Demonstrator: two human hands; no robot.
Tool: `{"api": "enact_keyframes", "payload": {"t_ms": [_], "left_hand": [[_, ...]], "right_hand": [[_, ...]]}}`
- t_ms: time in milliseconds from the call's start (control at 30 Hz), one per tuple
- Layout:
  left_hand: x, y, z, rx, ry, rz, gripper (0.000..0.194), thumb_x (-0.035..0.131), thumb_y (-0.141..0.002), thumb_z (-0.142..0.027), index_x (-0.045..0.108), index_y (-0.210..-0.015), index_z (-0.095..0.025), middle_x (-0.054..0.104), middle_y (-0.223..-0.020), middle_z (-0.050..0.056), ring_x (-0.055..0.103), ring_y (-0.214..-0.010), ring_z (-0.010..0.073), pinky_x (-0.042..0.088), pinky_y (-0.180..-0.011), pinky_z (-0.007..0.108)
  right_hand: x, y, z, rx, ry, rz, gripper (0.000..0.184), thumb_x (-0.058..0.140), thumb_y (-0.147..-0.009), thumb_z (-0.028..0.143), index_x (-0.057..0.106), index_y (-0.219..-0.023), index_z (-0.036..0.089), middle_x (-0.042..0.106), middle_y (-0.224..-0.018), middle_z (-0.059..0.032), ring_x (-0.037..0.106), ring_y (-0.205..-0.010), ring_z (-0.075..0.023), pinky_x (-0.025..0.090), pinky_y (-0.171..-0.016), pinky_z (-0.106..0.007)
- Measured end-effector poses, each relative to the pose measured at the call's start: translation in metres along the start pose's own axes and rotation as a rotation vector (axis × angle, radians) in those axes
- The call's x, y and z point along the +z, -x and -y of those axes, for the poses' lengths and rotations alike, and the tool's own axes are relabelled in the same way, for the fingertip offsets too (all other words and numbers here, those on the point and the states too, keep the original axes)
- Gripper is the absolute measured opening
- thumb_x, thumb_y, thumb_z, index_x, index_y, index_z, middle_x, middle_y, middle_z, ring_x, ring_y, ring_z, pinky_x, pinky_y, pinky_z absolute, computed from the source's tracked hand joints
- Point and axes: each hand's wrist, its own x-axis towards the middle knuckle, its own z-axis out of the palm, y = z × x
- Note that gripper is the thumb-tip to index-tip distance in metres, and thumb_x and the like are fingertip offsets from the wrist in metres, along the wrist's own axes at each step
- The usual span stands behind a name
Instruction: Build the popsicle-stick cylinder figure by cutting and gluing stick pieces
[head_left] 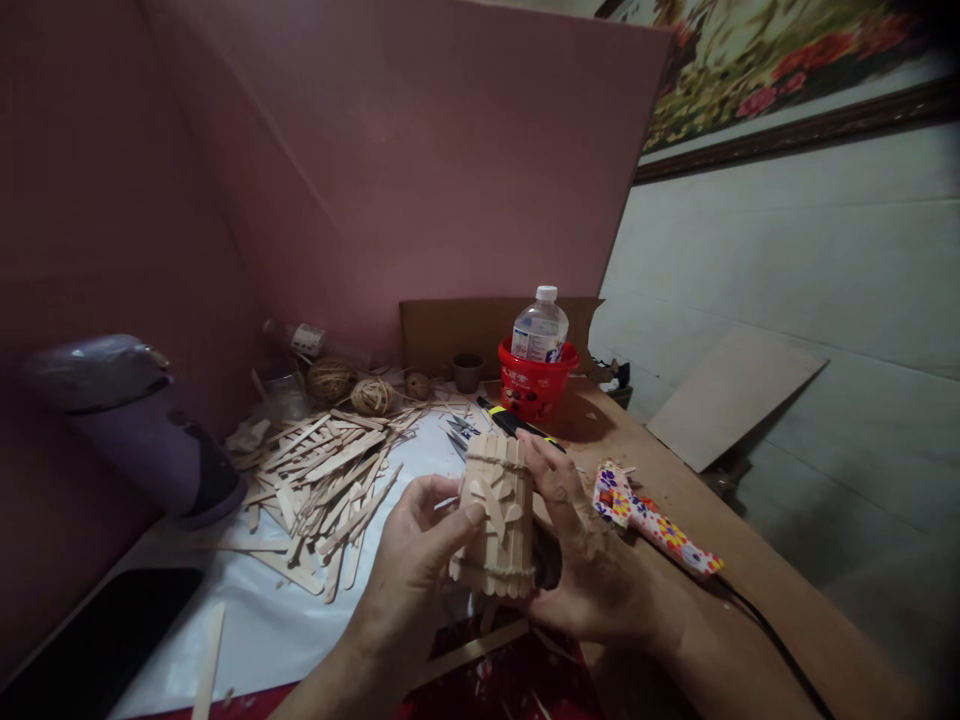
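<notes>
A small holder made of popsicle sticks [493, 555] stands between my hands, with twine wound round it near the top and the bottom. Short cut stick pieces form a raised pattern on its front. My left hand [420, 550] grips its left side, the thumb pressing on the front pieces. Around the right side curls my right hand [574, 540], fingers at the top edge and thumb low by the base. Just behind the holder lie scissors [460, 436] and a black and yellow utility knife [510, 418]. To the right rests a flower-patterned glue gun [660, 525] with a black cord.
Loose popsicle sticks [330, 480] cover the white sheet [277, 640] at left. Twine balls [373, 396], a small dark pot [469, 370] and a red bucket [532, 392] holding a plastic bottle [541, 325] stand behind. A purple tumbler [142, 430] and a black phone-like slab [105, 630] are far left.
</notes>
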Motion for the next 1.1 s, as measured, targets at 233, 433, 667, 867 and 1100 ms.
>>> {"api": "enact_keyframes", "payload": {"t_ms": [233,433,667,867,1100], "left_hand": [[0.0014,0.0038,-0.0007,0.003,-0.012,0.035,0.024,0.074,-0.07,-0.018,0.053,-0.082,-0.02,0.065,-0.08,-0.003,0.064,-0.071,0.0113,0.052,-0.065,0.023],[-0.0016,0.0018,0.0022,0.067,-0.057,0.078,0.032,0.077,-0.065,-0.022,0.052,-0.083,-0.019,0.067,-0.08,0.001,0.064,-0.064,0.0145,0.051,-0.057,0.025],[-0.0059,-0.004,0.0088,0.106,-0.092,0.1,0.028,0.074,-0.071,-0.024,0.05,-0.086,-0.019,0.067,-0.08,0.0,0.065,-0.067,0.0135,0.051,-0.058,0.023],[-0.0017,-0.0004,0.0048,0.066,-0.069,0.093,0.027,0.073,-0.072,-0.02,0.049,-0.085,-0.019,0.066,-0.079,-0.001,0.064,-0.064,0.0115,0.051,-0.057,0.022],[-0.0002,0.0046,-0.0007,-0.006,0.021,0.083,0.017,0.063,-0.079,-0.026,0.05,-0.087,-0.018,0.064,-0.077,0.001,0.062,-0.062,0.0123,0.049,-0.055,0.023]], "right_hand": [[-0.001,-0.0009,0.0012,-0.022,-0.011,-0.007,0.11,0.071,-0.066,0.019,-0.001,-0.149,0.015,0.012,-0.153,-0.0149,0.012,-0.142,-0.0302,0.021,-0.115,-0.048],[-0.0008,-0.0008,0.0012,-0.021,-0.012,-0.014,0.108,0.071,-0.068,0.02,0.0,-0.149,0.015,0.011,-0.153,-0.0146,0.012,-0.142,-0.03,0.021,-0.115,-0.048],[-0.0003,-0.0003,-0.0002,-0.02,-0.021,-0.011,0.112,0.072,-0.064,0.018,0.0,-0.149,0.014,0.009,-0.154,-0.0135,0.013,-0.141,-0.0316,0.021,-0.115,-0.047],[0.0005,-0.0003,-0.0004,-0.015,-0.022,-0.011,0.112,0.073,-0.064,0.019,0.0,-0.149,0.014,0.008,-0.154,-0.013,0.011,-0.142,-0.0324,0.021,-0.115,-0.047],[0.0025,0.0009,-0.0018,-0.006,-0.003,-0.035,0.117,0.075,-0.062,0.022,-0.002,-0.149,0.018,0.008,-0.154,-0.0111,0.013,-0.141,-0.0334,0.023,-0.115,-0.048]]}}
